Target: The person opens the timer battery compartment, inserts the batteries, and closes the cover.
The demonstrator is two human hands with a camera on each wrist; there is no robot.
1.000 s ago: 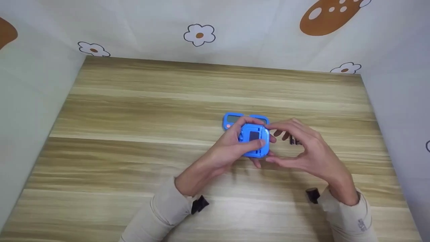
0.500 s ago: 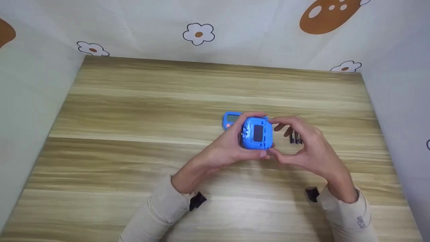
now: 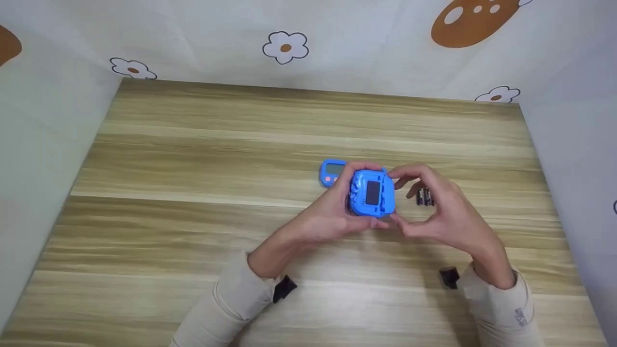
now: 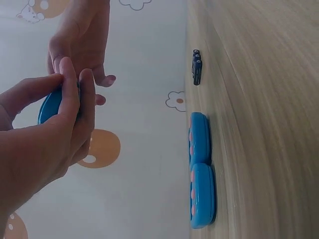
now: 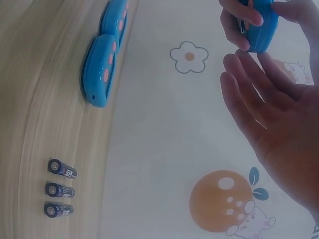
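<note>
Blue device [image 3: 372, 193] is held up between your two hands, over the right-of-middle part of the wooden table [image 3: 193, 226], with the printed backdrop [image 3: 347, 48] beyond. Your left hand [image 3: 328, 212] grasps it from the left, fingers round the far side and thumb along the near edge. Your right hand [image 3: 446, 209] pinches its right edge with thumb and index finger, the other fingers loose. Its back is turned up toward your head; it looks nearly square, so you cannot read a clear long axis, but the dark rectangle on its back runs lengthwise away from you. Slots line that back beside the blue strip along its right edge; what sits inside them cannot be told. Two more blue devices [image 4: 202, 195] lie side by side on the table past your left hand, pink buttons showing. Smallest are three batteries [image 5: 60, 190], lying in a row beyond your right hand, their lengths pointing away from you.
</note>
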